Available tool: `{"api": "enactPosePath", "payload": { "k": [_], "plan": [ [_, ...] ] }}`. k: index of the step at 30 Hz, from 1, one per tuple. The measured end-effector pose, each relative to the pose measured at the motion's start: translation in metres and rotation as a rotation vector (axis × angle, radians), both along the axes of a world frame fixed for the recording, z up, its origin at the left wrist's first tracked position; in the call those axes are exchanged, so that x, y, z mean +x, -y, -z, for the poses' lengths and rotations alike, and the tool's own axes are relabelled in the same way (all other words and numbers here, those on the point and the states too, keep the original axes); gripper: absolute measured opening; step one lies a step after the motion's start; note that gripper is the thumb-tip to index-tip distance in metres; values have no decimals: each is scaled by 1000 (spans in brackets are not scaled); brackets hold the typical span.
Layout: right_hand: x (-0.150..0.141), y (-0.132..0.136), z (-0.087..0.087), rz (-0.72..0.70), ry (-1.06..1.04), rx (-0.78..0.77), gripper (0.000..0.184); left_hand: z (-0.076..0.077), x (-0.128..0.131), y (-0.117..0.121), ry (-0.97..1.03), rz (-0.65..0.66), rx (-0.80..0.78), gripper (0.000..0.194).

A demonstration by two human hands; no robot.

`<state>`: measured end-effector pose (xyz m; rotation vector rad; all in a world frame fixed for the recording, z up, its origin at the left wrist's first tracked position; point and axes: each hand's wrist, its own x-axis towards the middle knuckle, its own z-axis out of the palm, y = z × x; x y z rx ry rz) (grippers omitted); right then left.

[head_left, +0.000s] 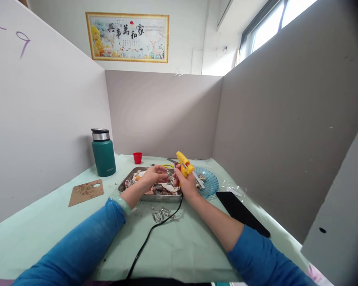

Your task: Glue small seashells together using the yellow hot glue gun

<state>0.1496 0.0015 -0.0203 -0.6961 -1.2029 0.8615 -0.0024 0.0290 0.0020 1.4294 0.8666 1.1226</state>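
Observation:
My right hand (185, 185) is closed round a yellow glue gun (184, 163), its nozzle aimed left toward my left hand; a white glue stick pokes out of its back end. My left hand (155, 175) hovers over a metal tray (128, 181) filled with several seashells, its fingers pinched on something small I cannot make out. The gun's black cord (150, 234) runs down the table toward me. Both sleeves are blue, and a pale green bangle (121, 203) sits on my left wrist.
A green flask (103, 153), a red cup (137, 157) and a brown card (86, 192) stand to the left. A blue glass dish (211, 184) and a black flat object (241, 212) lie to the right. Metal clips (161, 214) lie near the tray. Grey partition walls surround the table.

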Motion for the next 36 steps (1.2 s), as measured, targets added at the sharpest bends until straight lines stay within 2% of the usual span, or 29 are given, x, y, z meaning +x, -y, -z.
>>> {"api": "enactPosePath", "payload": {
  "k": [4,12,21,36],
  "plan": [
    [0,-6,2,36,-21,-40,32,-1,-1,0,62,38,-61,38],
    [-1,-9,5,93,-40,-93,29,-2,-1,1,191,207,-112,32],
    [-2,-5,1,54,3,-91,31,5,1,1,-35,203,106,33],
    [-1,-9,4,24,9,-98,32,1,4,5,-144,241,167,30]
  ]
}}
